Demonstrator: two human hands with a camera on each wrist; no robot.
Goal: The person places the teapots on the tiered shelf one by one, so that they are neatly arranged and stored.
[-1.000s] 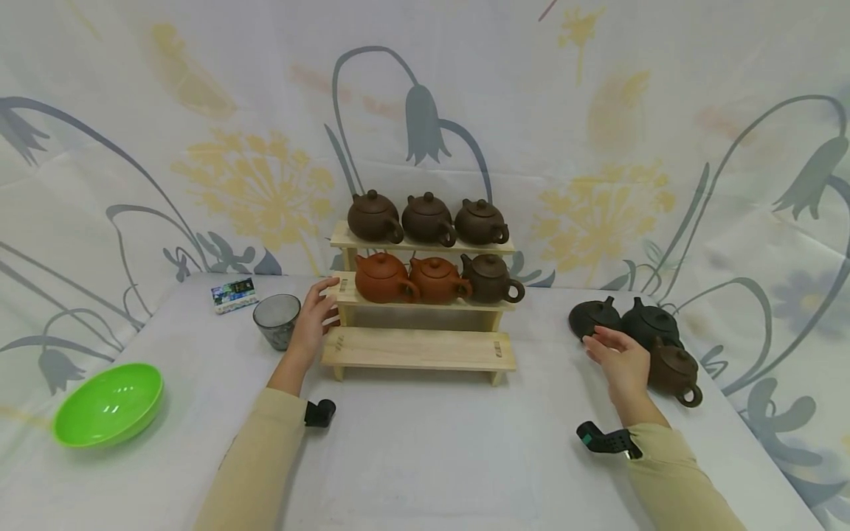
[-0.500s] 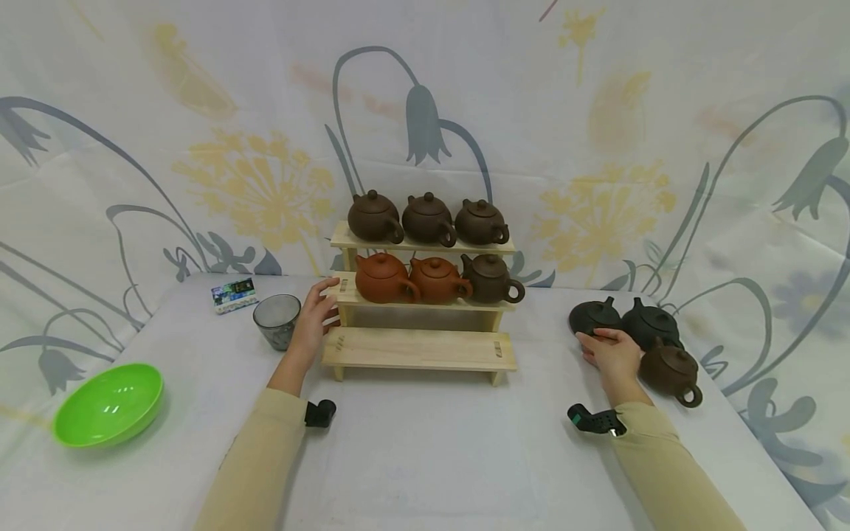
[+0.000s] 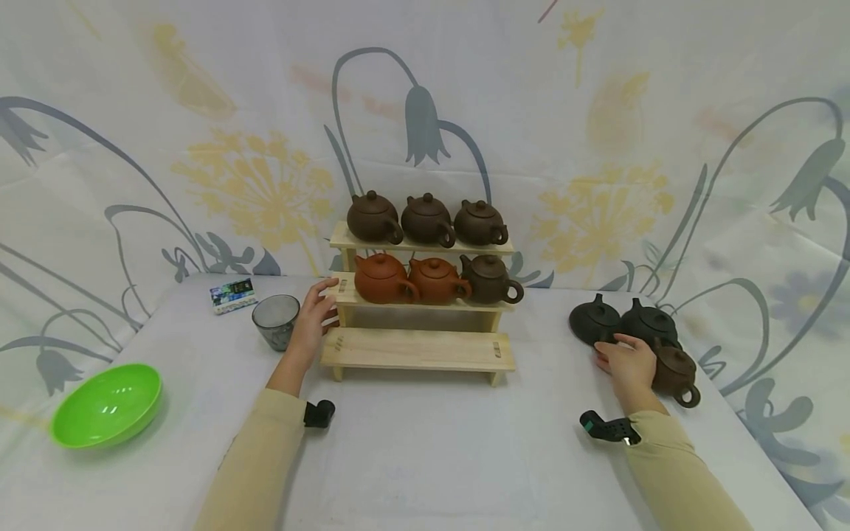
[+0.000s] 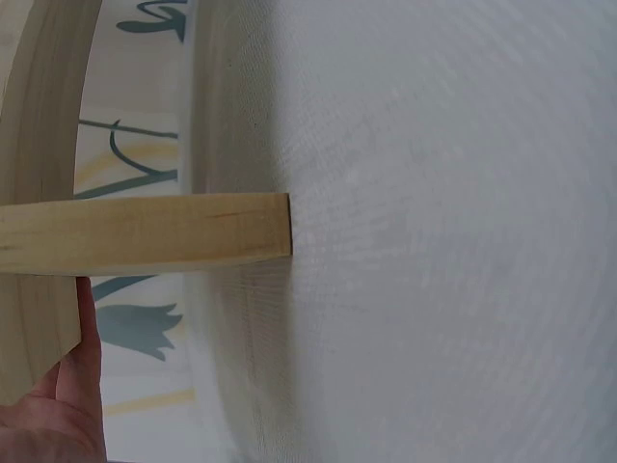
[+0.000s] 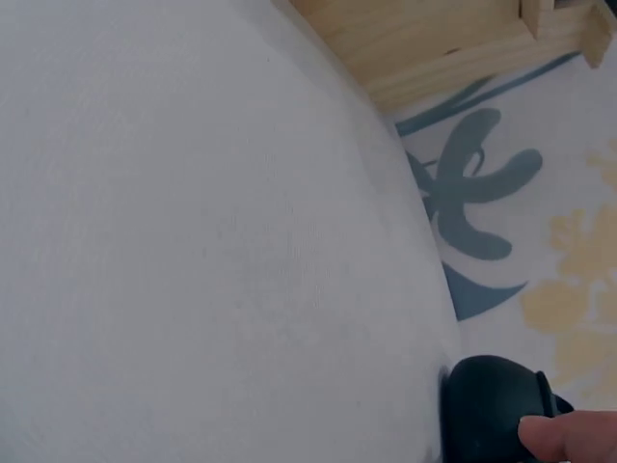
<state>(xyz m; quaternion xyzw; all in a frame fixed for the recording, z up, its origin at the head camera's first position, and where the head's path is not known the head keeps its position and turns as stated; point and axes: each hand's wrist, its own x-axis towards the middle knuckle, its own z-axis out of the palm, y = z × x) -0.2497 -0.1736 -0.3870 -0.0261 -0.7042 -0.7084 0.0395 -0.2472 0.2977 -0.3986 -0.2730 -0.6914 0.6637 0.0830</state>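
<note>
A black teapot (image 3: 593,322) stands on the table at the right, its spout facing away. My right hand (image 3: 627,363) pinches its near side, where the handle is hidden by the fingers. The right wrist view shows the thumb (image 5: 569,437) against the dark body of this pot. My left hand (image 3: 308,321) grips the left end of the middle shelf of a three-tier wooden stand (image 3: 418,346). In the left wrist view its fingers (image 4: 82,376) lie behind the board's end. Another black teapot (image 3: 648,323) and a brown teapot (image 3: 675,369) stand close beside the right hand.
Three dark brown teapots (image 3: 428,220) line the top shelf. Two reddish teapots (image 3: 381,278) and a dark brown teapot (image 3: 488,279) fill the middle one. At the left are a grey glass cup (image 3: 275,322), a small patterned box (image 3: 232,296) and a green bowl (image 3: 109,405).
My right hand went left to the nearest black teapot, then slightly back right and nearer. That pot has turned, its spout swinging left. The left hand stays at the stand.
</note>
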